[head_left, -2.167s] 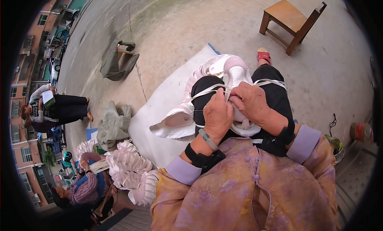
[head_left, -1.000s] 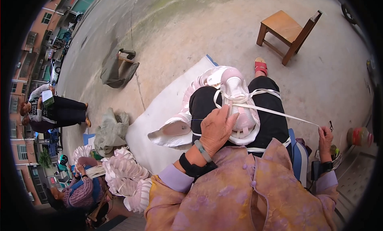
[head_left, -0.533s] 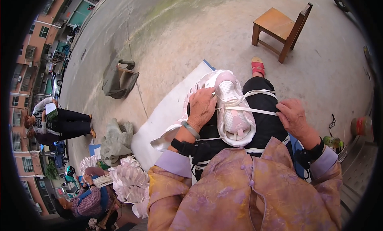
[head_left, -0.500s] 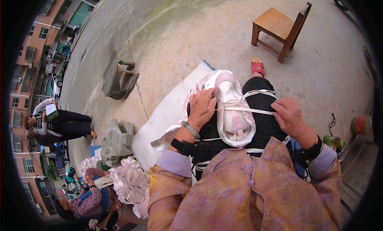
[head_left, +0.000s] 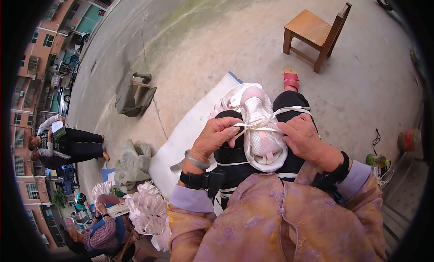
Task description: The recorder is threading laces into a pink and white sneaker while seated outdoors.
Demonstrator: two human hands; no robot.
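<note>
A pink-and-white sneaker (head_left: 266, 146) rests on my black-trousered lap, its opening toward me and its toe pointing away. White shoelace (head_left: 258, 124) crosses over its tongue, and a loose length loops out to the right over my knee. At the shoe's left side, my left hand (head_left: 216, 136) pinches one part of the lace between thumb and fingers. My right hand (head_left: 304, 136) is closed at the shoe's right side with lace at its fingertips; the exact grip is partly hidden. More white laces (head_left: 285, 175) lie across my lap.
A white sheet (head_left: 181, 137) lies on the ground to the left, with pink-and-white shoe pieces (head_left: 147, 207) piled nearby. A wooden chair (head_left: 312, 31) stands ahead right. Seated at lower left is a person (head_left: 104, 232); others stand beyond. A jar (head_left: 409, 140) sits far right.
My left hand has moved left and slightly toward me, off the shoe's upper part. My right hand has come left, close to the shoe, and the lace stretch it held out has shortened.
</note>
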